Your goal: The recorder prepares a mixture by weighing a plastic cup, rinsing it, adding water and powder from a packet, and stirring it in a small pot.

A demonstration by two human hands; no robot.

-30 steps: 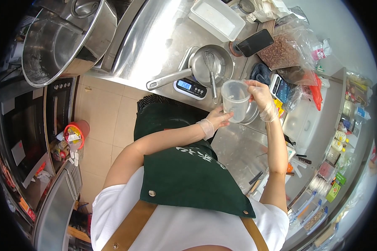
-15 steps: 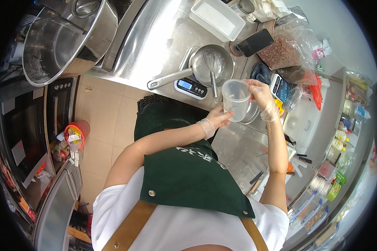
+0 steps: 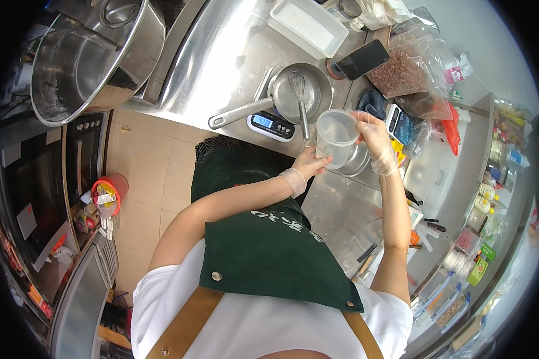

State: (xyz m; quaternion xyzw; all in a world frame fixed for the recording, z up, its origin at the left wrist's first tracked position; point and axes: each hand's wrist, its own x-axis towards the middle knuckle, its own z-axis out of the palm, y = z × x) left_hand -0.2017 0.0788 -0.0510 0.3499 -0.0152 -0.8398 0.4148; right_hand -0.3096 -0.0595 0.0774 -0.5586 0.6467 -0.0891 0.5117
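Head view: one saucepan (image 3: 319, 96), steel, long-handled; every place below is taken from it.
Clear plastic cup (image 3: 336, 140): just beside the saucepan, to its right and on the near side; held up between both hands, mouth uncovered (exact tilt hard to judge).
Left hand (image 3: 308, 164): near side of the saucepan; fingers curled in and gripping the cup's lower part, thumb against the wall, some fingertips hidden.
Right hand (image 3: 374, 133): right of the saucepan; thumb and fingers closed on the cup at its rim.
Gloves (image 3: 295, 183): clear and thin, loose at both wrists.
Kitchen scale (image 3: 272, 125): at the saucepan's near left, partly hidden by it; digits lit on a blue display, small buttons alongside.
Apron (image 3: 269, 269): dark green, well to the near side of the saucepan; white characters across the bib, partly lost in a fold.
Green box (image 3: 477, 271): shelved far right of the saucepan; print too small to read.
Left forearm (image 3: 245, 197): slants toward the saucepan from the lower left, elbow out.
Right forearm (image 3: 395, 209): rises steeply on the saucepan's right, wrist bent inward.
Whisk (image 3: 305, 122): wires in the saucepan, handle over its near rim.
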